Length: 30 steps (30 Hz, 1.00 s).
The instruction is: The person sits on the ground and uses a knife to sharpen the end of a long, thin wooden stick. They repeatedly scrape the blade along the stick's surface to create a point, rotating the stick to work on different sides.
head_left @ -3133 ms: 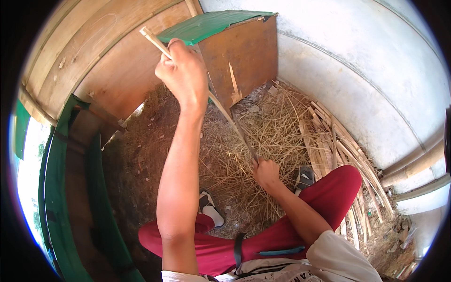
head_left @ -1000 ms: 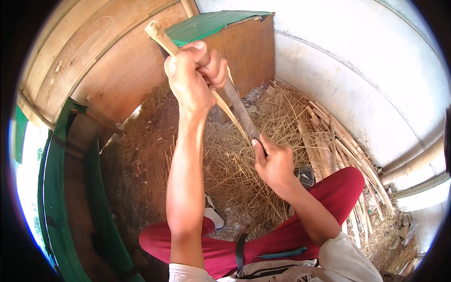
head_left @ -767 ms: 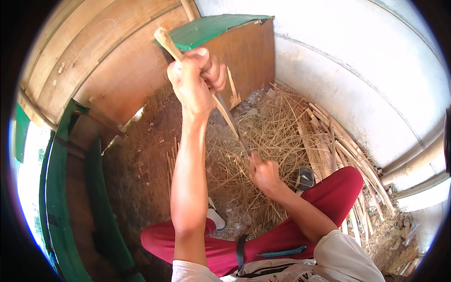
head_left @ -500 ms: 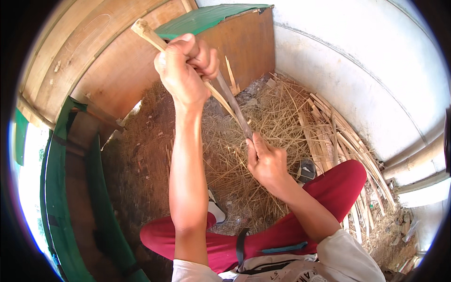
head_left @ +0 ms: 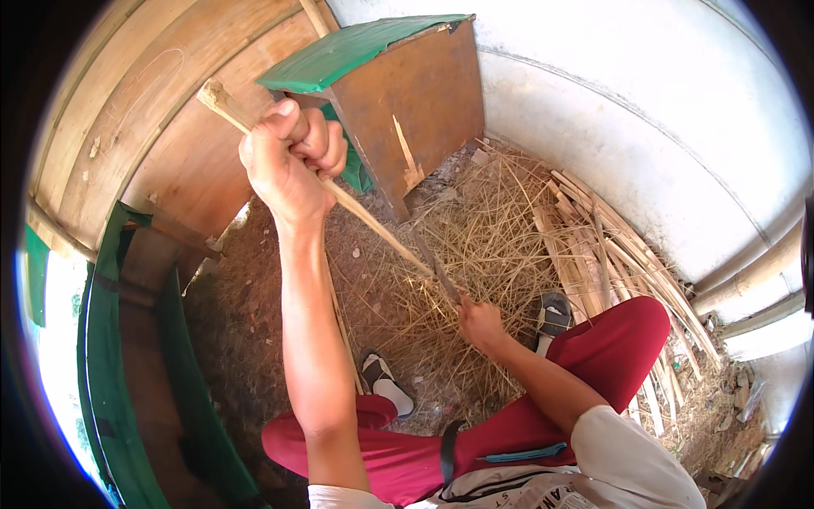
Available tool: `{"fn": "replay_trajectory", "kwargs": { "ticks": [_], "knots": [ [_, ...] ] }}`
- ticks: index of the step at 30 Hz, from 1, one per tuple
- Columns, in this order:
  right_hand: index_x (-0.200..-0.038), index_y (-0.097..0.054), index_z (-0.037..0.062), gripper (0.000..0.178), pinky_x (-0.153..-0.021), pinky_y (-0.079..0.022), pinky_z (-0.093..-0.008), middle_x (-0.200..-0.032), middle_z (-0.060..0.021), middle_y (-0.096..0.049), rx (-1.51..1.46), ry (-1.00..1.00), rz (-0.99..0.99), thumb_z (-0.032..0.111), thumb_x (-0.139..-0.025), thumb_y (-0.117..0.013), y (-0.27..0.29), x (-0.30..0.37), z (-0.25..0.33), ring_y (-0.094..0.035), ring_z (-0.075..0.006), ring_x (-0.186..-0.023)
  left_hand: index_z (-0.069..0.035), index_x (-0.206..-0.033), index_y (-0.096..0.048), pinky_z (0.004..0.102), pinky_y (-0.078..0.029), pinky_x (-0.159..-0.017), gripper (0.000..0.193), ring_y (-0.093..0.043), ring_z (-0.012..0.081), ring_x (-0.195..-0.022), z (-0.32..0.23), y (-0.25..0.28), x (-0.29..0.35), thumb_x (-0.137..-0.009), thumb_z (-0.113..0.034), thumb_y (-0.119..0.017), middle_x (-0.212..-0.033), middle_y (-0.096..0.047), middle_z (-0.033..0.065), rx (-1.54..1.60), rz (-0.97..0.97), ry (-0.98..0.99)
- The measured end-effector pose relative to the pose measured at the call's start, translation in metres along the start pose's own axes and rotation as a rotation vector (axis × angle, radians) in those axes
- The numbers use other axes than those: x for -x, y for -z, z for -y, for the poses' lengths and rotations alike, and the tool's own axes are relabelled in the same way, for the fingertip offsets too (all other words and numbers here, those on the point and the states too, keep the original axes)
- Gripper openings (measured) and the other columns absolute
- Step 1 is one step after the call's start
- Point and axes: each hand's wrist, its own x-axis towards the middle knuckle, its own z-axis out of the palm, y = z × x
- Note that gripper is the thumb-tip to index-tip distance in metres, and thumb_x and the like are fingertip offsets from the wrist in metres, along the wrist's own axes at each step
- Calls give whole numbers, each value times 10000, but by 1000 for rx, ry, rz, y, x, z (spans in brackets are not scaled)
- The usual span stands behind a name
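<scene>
My left hand [head_left: 292, 161] is raised in front of me, its fingers wrapped round a long pale strip of split bamboo or wood [head_left: 373, 222]. The strip slants down to the right, its thick frayed end sticking out above the fist. Lower down, my right hand [head_left: 480, 327] grips a long dark-bladed knife [head_left: 437, 270]; its handle is hidden in the fist. The blade points up and away to the left, and it meets or crosses the strip near the strip's lower end.
Thin shavings [head_left: 483, 246] cover the ground ahead. Split strips [head_left: 593, 246] lie piled along the white wall [head_left: 627, 110] at right. A brown wooden box [head_left: 424, 102] with a green cover stands ahead, and a green-edged trough [head_left: 136, 365] at left. My sandalled feet flank the shavings.
My left hand has moved left and down with the strip. My right hand has moved down and slightly right, bringing the knife from beside my left fist to the strip's lower end.
</scene>
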Motion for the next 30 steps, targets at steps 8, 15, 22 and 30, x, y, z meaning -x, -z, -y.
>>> {"fn": "replay_trajectory", "kwargs": {
  "ticks": [8, 15, 22, 30],
  "knots": [
    [-1076, -641, -86, 277, -355, -407, -358, -502, -105, -571, -10, 96, -88, 160, -952, -609, -1, -13, -9, -532, -228, -367, -139, -586, -196, 306, -152, -415, 411, -192, 110, -437, -12, 30, -3, -893, -238, -451, -535, -202, 0, -112, -174, -37],
    [-1014, -662, -71, 242, -397, -452, -376, -558, -130, -601, -29, 140, -150, 156, -943, -618, 25, -4, 30, -564, -256, -413, -152, -597, -187, 309, -137, -410, 408, -176, 108, -434, -9, 20, 3, -890, -233, -458, -522, -183, -10, -55, -99, 15],
    [-969, -671, -48, 284, -545, -538, -441, -699, -186, -652, 221, -268, 494, 229, -947, -617, -18, 36, -68, -654, -336, -619, -140, -599, -206, 303, -139, -403, 411, -165, 103, -429, -3, -5, 1, -901, -244, -464, -513, -180, -11, 25, 43, -12],
    [-1059, -667, -36, 318, -643, -571, -453, -873, -215, -690, 158, -592, 523, 257, -960, -592, 8, 29, -56, -689, -329, -708, -133, -673, -300, 298, -289, -483, 427, -319, 131, -519, -3, 15, -21, -1001, -359, -453, -598, -293, 2, -217, -132, 155]
  ]
}}
